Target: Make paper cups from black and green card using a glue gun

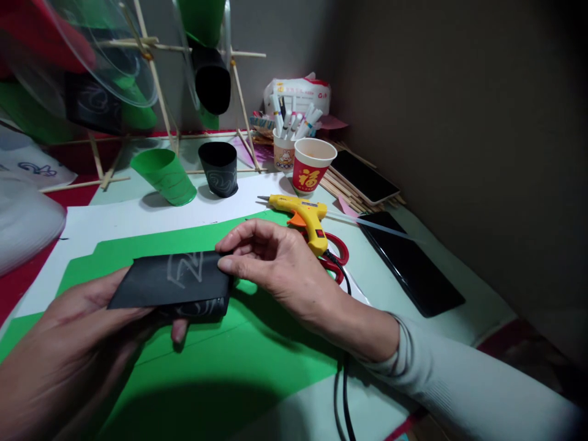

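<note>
A black paper tube point(184, 278), partly flattened and marked with grey glue-like squiggles, is held over the green sheet point(275, 349). My left hand point(87, 331) supports it from below and the left, with one fingertip showing under it. Pinching the tube's right upper edge are the thumb and fingers of my right hand point(271, 263). Just beyond my right hand lies a yellow glue gun point(305, 214) with an orange trigger and a glue stick in its back. A green paper tube point(165, 177) and another black paper tube point(219, 168) stand behind on white board.
A wooden stick frame point(239, 98) with hanging tubes stands at the back left. Red-handled scissors point(337, 248) lie under the glue gun. A red paper cup point(313, 165), a cup of markers point(283, 153), sticks point(342, 190) and two phone-like black slabs point(411, 263) are at the right.
</note>
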Demonstrator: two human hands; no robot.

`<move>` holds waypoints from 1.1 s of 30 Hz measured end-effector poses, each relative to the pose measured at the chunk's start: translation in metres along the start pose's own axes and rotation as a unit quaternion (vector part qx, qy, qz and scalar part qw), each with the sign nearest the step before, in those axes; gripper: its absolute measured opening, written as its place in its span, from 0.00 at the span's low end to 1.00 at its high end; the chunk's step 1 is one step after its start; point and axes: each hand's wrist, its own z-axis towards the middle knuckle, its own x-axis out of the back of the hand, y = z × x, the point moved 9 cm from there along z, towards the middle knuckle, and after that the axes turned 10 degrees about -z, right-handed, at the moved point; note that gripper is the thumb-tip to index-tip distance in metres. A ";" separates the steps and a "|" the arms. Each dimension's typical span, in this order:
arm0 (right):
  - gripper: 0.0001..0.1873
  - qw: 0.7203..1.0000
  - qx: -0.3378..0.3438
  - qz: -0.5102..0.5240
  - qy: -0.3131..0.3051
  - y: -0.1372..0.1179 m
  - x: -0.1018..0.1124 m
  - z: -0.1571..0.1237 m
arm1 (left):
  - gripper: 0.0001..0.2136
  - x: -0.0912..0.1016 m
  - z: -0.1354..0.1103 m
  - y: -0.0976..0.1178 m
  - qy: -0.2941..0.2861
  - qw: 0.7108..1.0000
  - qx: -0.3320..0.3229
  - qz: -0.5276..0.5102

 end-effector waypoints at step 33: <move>0.05 0.981 0.091 -0.172 0.029 -0.013 -0.002 -0.009 | 0.13 -0.009 0.000 0.015 -0.049 0.981 -0.088 0.164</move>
